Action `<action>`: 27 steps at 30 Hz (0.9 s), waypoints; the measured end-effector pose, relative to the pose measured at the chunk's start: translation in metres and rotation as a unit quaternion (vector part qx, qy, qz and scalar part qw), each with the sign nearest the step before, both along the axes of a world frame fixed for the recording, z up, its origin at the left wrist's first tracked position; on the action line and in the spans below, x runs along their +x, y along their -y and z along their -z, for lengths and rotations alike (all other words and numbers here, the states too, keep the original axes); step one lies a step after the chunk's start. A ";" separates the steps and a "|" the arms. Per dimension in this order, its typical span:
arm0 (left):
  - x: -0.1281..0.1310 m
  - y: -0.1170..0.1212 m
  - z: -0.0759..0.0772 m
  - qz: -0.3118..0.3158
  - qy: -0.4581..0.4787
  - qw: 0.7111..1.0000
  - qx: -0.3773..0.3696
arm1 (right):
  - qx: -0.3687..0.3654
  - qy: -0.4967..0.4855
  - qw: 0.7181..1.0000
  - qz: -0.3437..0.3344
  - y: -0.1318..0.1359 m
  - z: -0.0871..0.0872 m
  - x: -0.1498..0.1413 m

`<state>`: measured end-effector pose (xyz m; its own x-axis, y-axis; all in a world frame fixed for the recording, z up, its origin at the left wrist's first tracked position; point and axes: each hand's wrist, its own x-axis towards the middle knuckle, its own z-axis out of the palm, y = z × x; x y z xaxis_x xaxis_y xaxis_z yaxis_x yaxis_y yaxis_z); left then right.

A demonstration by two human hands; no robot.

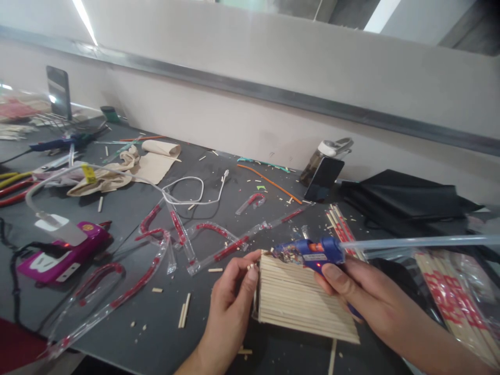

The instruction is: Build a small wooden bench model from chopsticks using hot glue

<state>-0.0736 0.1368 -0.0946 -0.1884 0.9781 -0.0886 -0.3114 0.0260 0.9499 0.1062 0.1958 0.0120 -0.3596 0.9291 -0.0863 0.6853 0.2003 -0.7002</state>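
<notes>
My right hand [351,286] is wrapped round the handle of a blue glue gun [312,252], whose small red light is lit. A long clear glue stick [414,241] runs out of its back to the right. The gun's nozzle end, with strings of glue about it, lies over the top left of a panel of wooden sticks [300,291] set side by side. At the panel's left edge, my left hand [232,304] is closed, pinching a short wooden stick piece [251,266] between thumb and fingers. Only the tip of that piece shows.
Clear and red plastic wrappers [230,247] and stick scraps lie across the dark table. A purple power strip [66,255] with a white cable is at left. Behind stand a phone [324,178] and a bottle [318,161]. Bundled sticks [453,297] and a black bag [406,200] lie right.
</notes>
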 end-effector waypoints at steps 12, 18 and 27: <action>0.000 0.001 0.002 0.002 -0.002 1.000 -0.004 | -0.011 0.007 1.000 -0.015 -0.003 0.001 0.003; 0.000 0.001 0.003 0.003 -0.004 1.000 0.000 | 0.013 0.029 0.999 -0.034 -0.005 0.003 0.004; 0.000 0.001 0.002 0.003 0.002 1.000 0.005 | 0.011 0.024 1.000 -0.016 -0.007 0.001 0.010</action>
<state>-0.0733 0.1361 -0.0963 -0.1831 0.9799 -0.0791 -0.3158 0.0175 0.9487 0.1160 0.2024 0.0106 -0.3855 0.9189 -0.0838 0.7112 0.2381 -0.6615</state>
